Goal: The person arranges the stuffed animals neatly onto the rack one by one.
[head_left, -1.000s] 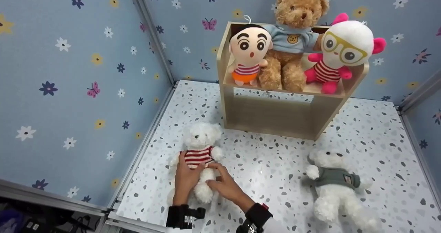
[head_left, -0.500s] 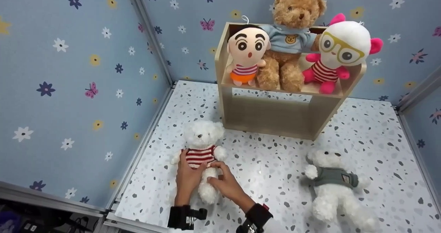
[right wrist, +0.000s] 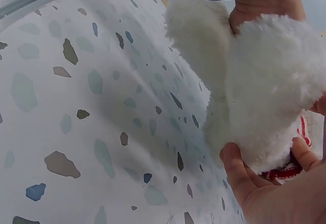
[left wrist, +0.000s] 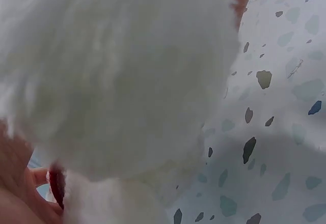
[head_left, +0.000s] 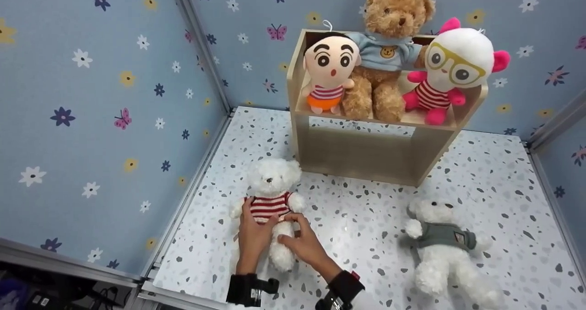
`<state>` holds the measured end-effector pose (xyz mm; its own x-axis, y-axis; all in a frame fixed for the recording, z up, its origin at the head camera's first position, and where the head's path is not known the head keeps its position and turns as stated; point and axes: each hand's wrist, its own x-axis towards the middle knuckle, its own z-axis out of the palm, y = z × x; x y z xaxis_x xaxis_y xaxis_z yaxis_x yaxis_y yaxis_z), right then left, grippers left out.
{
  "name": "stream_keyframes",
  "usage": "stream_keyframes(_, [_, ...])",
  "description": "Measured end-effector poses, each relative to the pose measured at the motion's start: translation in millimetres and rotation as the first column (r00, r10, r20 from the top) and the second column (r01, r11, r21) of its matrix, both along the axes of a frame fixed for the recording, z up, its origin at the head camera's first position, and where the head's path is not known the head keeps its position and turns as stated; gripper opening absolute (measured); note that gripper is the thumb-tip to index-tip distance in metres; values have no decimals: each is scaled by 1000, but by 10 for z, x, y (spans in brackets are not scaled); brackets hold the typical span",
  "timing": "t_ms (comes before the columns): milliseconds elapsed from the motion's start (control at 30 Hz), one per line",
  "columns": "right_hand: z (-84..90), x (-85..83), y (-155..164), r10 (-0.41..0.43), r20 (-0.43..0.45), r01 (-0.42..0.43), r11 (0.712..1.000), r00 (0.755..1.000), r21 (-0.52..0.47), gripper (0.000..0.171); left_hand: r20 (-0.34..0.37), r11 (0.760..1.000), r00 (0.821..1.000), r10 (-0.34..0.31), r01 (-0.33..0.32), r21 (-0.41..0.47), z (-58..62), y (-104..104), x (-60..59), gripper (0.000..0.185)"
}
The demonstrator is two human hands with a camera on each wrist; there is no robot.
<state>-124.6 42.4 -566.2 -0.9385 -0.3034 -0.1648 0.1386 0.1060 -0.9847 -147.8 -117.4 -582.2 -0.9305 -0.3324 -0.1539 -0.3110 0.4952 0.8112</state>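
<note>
— Hands first: what are they on?

— Both are on the white teddy bear in the red-striped shirt (head_left: 272,204). It's near the desk's (head_left: 366,227) left edge, towards the front, head pointing to the back. The left hand (head_left: 251,236) grips its body from the left side, fingers reaching up onto the striped shirt. The right hand (head_left: 303,242) pinches it at the waist from the right, thumb and fingers curled into the fur below the shirt.

— Is it lifted?

— Can't tell from where I stand. The right wrist view shows a fluffy leg (right wrist: 275,81) held over the speckled surface, with the striped hem (right wrist: 285,172) by the thumb.

— What else is about?

— A second white bear in a grey shirt (head_left: 442,246) lies on its back near the right front, well apart from the hands. At the back stands a wooden shelf box (head_left: 366,149); on its upper level sit a boy doll with thick eyebrows (head_left: 328,72), a brown teddy bear in a blue shirt (head_left: 384,58) and a white plush with yellow glasses and pink ears (head_left: 453,67), side by side and touching.
</note>
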Motion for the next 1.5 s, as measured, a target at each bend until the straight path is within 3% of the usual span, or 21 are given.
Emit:
stream_keyframes(767, [10, 3, 88, -49, 11, 48, 999, 999, 23, 53, -39, 998, 999, 18, -16, 58, -56, 113, 2, 81])
stream_keyframes(1500, [85, 9, 179, -55, -11, 55, 999, 998, -3, 55, -106, 993, 994, 32, -19, 116, 24, 212, 5, 79])
